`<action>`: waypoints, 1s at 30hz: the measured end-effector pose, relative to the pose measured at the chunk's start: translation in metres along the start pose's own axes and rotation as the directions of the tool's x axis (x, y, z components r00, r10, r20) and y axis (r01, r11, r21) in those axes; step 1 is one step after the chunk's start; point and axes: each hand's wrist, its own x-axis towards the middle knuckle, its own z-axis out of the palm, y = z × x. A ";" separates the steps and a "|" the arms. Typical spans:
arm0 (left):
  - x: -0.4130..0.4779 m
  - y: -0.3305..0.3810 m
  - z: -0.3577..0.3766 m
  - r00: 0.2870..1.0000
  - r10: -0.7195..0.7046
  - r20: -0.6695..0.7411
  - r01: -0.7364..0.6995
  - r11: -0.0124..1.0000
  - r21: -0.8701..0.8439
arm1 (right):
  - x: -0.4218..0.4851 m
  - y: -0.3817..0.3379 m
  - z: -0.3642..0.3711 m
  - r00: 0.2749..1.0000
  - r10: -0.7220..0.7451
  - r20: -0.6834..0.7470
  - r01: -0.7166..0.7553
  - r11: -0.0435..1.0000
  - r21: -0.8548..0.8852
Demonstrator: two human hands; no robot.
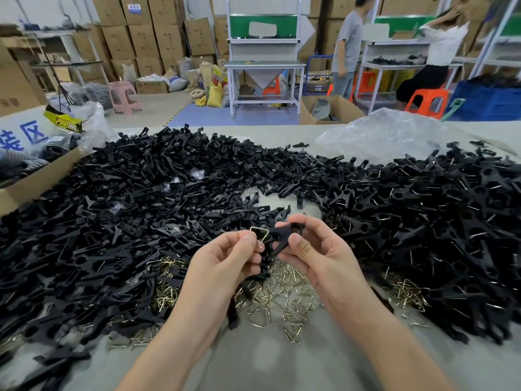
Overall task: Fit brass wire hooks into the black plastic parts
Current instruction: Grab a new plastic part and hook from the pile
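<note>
Left hand (225,261) pinches triangular brass wire hook (260,235); right hand (313,249) grips black plastic part (284,235); hook and part touching above table (267,362)

Loose wire hooks (282,294) lie on the table (282,362), plastic parts (141,198) heaped behind.

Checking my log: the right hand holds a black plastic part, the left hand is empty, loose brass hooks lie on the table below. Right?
No. The head view shows the left hand pinching a brass wire hook, not empty. The rest holds: the right hand holds a black plastic part, loose brass hooks lie on the table below.
</note>
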 end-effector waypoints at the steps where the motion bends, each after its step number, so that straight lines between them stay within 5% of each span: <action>1: 0.000 0.000 0.000 1.000 -0.012 -0.004 0.011 1.000 -0.020 | 0.000 0.000 0.001 1.000 0.003 0.008 -0.003 1.000 0.005; 15: 0.002 -0.008 -0.005 1.000 0.019 0.017 -0.020 0.997 0.068 | -0.001 0.001 0.005 1.000 -0.004 0.026 0.003 0.999 0.033; 30: 0.001 -0.004 -0.002 0.999 -0.041 0.011 0.042 0.985 -0.165 | -0.004 0.001 0.005 0.992 -0.062 0.114 0.074 0.992 -0.102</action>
